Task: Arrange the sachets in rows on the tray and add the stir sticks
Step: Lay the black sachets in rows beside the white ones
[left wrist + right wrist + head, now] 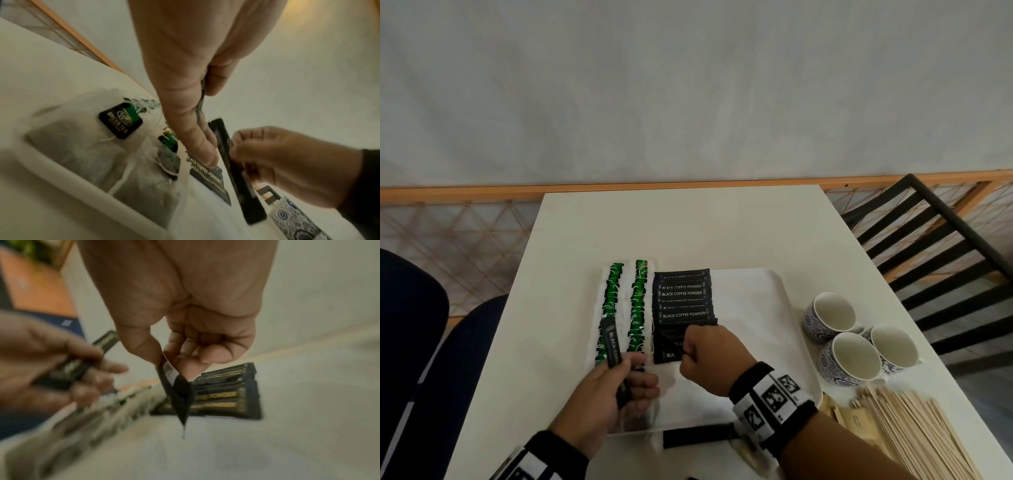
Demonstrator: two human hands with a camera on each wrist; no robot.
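A white tray (763,284) holds two rows of green tea bags (613,301) and one row of black coffee sachets (681,294). My left hand (633,373) hovers over the tray's near left corner and grips a few black sachets (611,346) that stick up past the fingers. My right hand (688,349) pinches a single black sachet (180,395) between thumb and forefinger, at the near end of the black row (226,394). The left wrist view shows that sachet (236,162) edge-on, beside a tea bag tag (121,121). Wooden stir sticks (914,435) lie on the table at the right.
Three patterned cups (852,356) lie on their sides right of the tray. A black sachet (698,437) lies on the table by the tray's front edge, brown sachets (856,419) beside the sticks. A black chair (945,246) stands at the far right.
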